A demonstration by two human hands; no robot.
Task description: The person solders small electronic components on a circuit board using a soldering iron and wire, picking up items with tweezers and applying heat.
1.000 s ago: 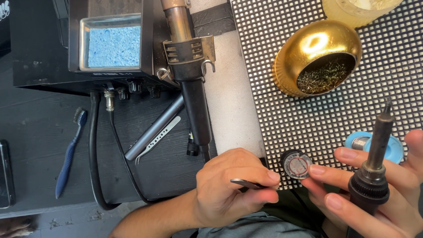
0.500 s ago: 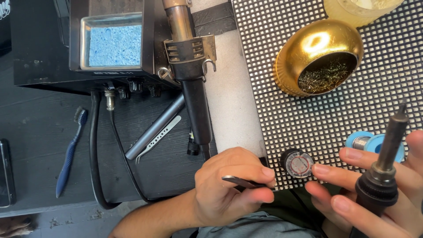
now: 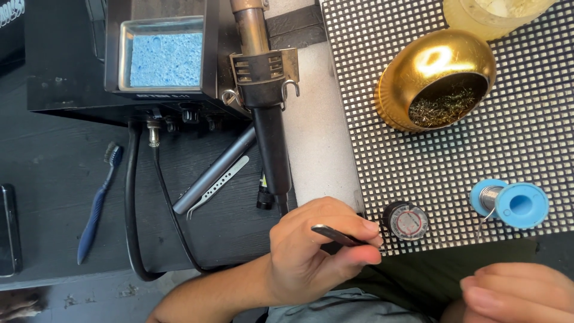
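Observation:
My left hand point(image 3: 311, 257) pinches dark tweezers point(image 3: 338, 235), their tip at the near edge of a dotted grid panel point(image 3: 418, 161). A small round tin point(image 3: 406, 221) with a red-ringed lid sits on the panel just right of the tweezers. A blue solder spool point(image 3: 517, 204) lies further right. Blurred, my right hand point(image 3: 517, 293) is at the bottom right corner with its fingers curled. What it holds is out of view.
A gold ball-shaped tip cleaner point(image 3: 436, 81) with brass wool stands on the panel, a yellowish jar point(image 3: 490, 15) behind it. A black station with a blue sponge point(image 3: 161, 60) and a hot-air handle point(image 3: 266, 113) sit at the back. Silver tweezers point(image 3: 218, 186), a blue brush point(image 3: 98, 203) and black cables lie on the dark table.
My right hand has dropped toward the bottom right, and the soldering iron it held has left the view. The blue spool is now uncovered. My left hand stays put with the tweezers.

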